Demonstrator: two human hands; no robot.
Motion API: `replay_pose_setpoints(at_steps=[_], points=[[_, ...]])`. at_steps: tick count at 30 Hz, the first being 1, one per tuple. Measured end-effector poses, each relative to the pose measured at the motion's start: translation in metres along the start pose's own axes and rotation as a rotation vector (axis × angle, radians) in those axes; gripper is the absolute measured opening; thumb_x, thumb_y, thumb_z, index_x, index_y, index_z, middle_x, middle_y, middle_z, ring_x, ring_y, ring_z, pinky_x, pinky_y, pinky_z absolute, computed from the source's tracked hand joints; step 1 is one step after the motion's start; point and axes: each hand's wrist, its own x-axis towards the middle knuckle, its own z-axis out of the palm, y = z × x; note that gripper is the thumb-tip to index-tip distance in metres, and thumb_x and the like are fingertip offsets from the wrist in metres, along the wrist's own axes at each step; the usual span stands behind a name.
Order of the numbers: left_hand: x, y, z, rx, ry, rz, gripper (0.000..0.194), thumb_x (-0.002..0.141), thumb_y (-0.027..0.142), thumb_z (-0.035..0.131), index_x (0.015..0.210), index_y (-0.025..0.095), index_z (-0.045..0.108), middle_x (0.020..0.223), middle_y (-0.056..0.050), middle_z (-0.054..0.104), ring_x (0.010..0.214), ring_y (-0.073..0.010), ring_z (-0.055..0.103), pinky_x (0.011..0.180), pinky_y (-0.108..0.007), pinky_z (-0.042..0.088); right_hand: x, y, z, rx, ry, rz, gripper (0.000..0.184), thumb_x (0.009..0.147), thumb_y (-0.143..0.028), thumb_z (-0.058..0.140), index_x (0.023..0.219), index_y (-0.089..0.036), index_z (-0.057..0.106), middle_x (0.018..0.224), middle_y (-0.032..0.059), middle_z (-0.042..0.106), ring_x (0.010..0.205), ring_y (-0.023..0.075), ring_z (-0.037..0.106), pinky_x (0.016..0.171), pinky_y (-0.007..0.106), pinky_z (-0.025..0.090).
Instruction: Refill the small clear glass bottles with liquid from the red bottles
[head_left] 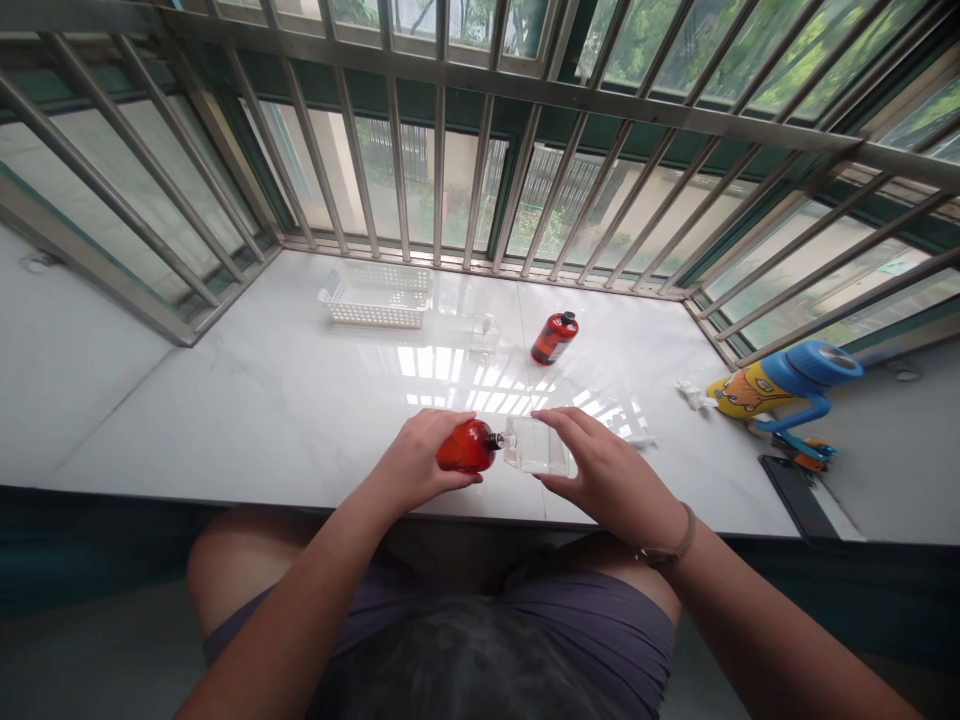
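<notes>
Pinches red bottle (463, 447) in left hand (416, 455), clear bottle (538, 447) in right hand (598, 465), neck to neck near front edge (150, 496) of counter (247, 420); leaves room before basket (379, 310) and second red bottle (553, 340).

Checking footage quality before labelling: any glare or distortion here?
Head view: bright barred reflections streak the white tabletop; same view, metal bars fan outward, suggesting wide-angle stretch; same view, the clear bottle in the right hand stands out weakly against the tabletop.

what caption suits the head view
Left hand holds translucent red bottle neck-to-neck with clear rectangular bottle in right hand.
</notes>
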Motion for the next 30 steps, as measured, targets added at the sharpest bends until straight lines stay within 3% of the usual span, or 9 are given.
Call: replay_pose_setpoints(at_steps=[30], points=[[-0.0051,-0.0064,-0.0005,-0.023,0.002,-0.04,0.081,0.072,0.04,0.096,0.144,0.032,0.06,0.139,-0.007,0.068,0.127,-0.0328,0.061,0.11,-0.05,0.051,0.0106,-0.0047,-0.0052,-0.068,-0.037,-0.037,0.073,0.086,-0.018,0.078,0.151,-0.028,0.047,0.141,0.0124,0.063,0.126,0.0326,0.065,0.106,0.051,0.059]])
